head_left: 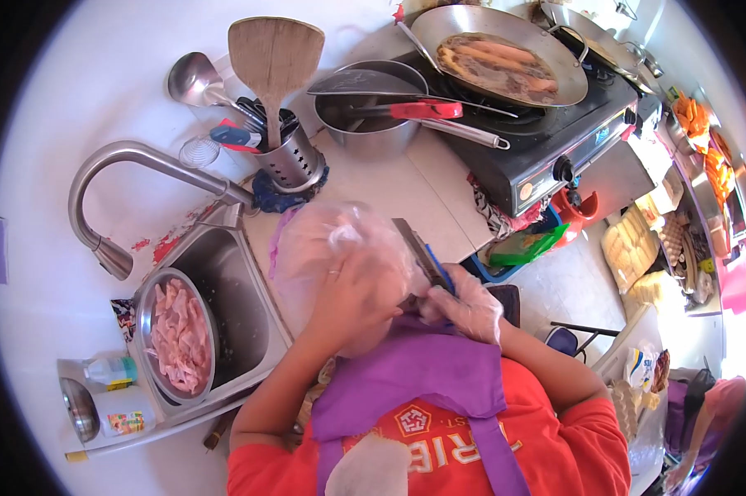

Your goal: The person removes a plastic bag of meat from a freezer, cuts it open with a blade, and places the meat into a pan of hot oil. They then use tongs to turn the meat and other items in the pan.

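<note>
left hand (350, 299): bare, ringed, fingers curled down onto clear plastic bag (319, 240), which lies on counter (389, 194) just beside sink (245, 306). right hand (470, 307): gloved, fingers closed around blue-handled knife (420, 250), blade against the bag. bowl of raw meat (179, 335) in sink.

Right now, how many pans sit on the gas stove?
2: the first pan, left, holds food frying in oil; the second pan, right of it, is partly cropped. More may be hidden.
</note>
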Motion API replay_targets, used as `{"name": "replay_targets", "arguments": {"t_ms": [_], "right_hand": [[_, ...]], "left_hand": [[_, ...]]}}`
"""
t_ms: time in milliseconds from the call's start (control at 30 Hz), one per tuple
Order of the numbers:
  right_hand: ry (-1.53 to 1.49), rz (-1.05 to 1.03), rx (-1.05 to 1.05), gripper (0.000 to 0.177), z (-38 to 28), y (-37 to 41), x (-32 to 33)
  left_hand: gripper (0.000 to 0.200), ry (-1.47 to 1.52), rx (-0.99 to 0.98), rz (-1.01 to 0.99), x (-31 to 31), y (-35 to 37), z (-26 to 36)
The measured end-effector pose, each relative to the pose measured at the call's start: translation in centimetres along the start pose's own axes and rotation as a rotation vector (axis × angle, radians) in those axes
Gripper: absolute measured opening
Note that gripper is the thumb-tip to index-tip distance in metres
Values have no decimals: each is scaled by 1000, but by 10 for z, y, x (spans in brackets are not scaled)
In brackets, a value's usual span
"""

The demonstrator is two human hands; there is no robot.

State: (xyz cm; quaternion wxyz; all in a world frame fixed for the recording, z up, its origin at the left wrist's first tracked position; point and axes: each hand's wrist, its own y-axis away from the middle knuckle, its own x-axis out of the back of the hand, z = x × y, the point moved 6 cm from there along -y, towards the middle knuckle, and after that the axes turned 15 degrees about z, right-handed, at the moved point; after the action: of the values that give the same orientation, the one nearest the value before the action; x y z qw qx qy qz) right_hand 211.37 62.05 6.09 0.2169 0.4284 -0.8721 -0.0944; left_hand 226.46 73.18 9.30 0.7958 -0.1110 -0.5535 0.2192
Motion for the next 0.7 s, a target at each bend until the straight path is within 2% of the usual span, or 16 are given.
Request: {"name": "replay_targets", "arguments": {"t_ms": [33,133,267,333,400,433,533,633,700], "right_hand": [[77,35,-79,40,-10,6,7],[125,64,335,44,-5,18,16],[284,67,258,51,13,20,21],[153,51,159,53,14,20,21],[4,-20,-10,53,16,24,18],[11,-19,60,53,13,24,16],[131,-19,30,52,12,26,17],[130,61,260,50,23,27,16],[59,49,249,51,32,29,14]], "left_hand": [[67,12,35,6,-1,2,-2],[55,140,129,8,0,2,-8],[47,42,2,79,2,-7,-26],[45,-131,-114,141,20,-27,-14],[40,-108,-129,114,18,-40,-12],[38,-103,-131,99,18,-45,-12],[23,-38,-105,-9,4,-52,-27],[12,-36,-169,-8,0,-57,-28],[10,-48,-190,-1,1,-59,-26]]}}
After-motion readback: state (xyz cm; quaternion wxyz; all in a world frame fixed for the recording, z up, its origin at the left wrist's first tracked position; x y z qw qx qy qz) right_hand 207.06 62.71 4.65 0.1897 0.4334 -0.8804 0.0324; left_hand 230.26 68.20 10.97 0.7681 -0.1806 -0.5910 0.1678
